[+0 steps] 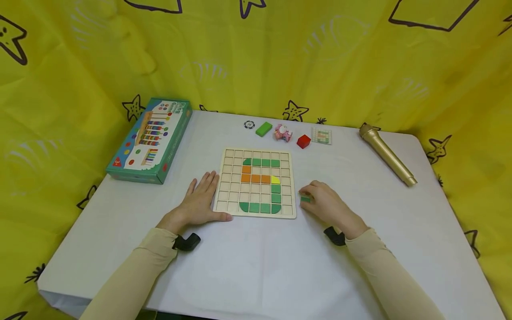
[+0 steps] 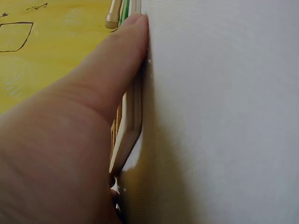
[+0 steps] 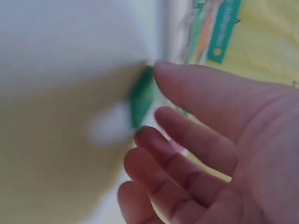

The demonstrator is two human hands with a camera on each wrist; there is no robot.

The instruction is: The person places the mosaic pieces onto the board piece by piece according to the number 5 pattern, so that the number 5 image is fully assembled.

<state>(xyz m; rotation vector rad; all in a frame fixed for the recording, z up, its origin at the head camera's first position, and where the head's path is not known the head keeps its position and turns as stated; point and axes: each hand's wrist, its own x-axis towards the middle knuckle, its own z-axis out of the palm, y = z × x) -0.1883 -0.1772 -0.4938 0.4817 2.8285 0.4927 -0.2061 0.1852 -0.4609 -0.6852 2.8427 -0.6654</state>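
A wooden grid board (image 1: 231,186) lies on the table, with green tiles (image 1: 266,208), orange tiles (image 1: 256,178) and one yellow tile (image 1: 275,180) set in some of its squares. My left hand (image 1: 198,202) rests flat at the board's left side, fingers straight. Its thumb (image 2: 119,56) lies along the near edge of the board. Just right of the board, my right hand (image 1: 326,202) pinches a small green tile (image 3: 142,98) between thumb and fingertips, low over the table. Bent fingers hide part of that tile in the head view.
A game box (image 1: 152,138) lies at the back left. Along the back are a poker chip (image 1: 249,125), a green block (image 1: 264,129), a pink toy figure (image 1: 282,132), a red block (image 1: 303,141) and a small pattern card (image 1: 322,136). A gold microphone (image 1: 388,155) lies at the right.
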